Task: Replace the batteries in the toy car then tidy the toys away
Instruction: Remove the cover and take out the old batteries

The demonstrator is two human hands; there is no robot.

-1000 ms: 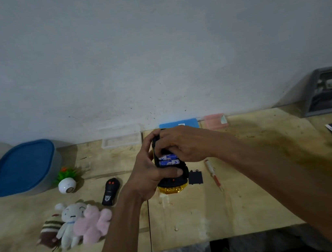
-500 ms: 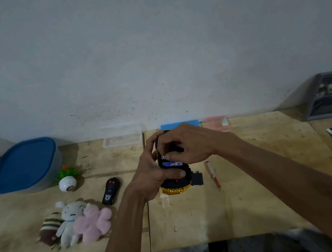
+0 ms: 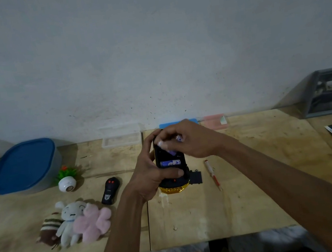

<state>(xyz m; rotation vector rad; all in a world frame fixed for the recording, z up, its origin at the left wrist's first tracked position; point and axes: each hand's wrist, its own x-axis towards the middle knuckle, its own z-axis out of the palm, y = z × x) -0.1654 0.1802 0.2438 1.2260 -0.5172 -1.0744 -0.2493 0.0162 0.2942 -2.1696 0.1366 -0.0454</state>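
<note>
The right hand [image 3: 186, 140] blurs whatever its fingertips pinch, hiding the toy car's [image 3: 172, 167] far end; at three o'clock, the framed picture [image 3: 331, 92] runs off-frame.

Head camera looks forward, down at table [image 3: 246, 200].

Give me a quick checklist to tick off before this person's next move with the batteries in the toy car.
1. Toy car held steady, underside up, by left hand: ok.
2. Battery pinched in right hand: ok.
3. One battery lying in the compartment: ok.
4. Battery polarity: cannot tell.
5. Compartment cover on the table beside the car: ok.
6. Screwdriver lying to the right: ok.
</note>
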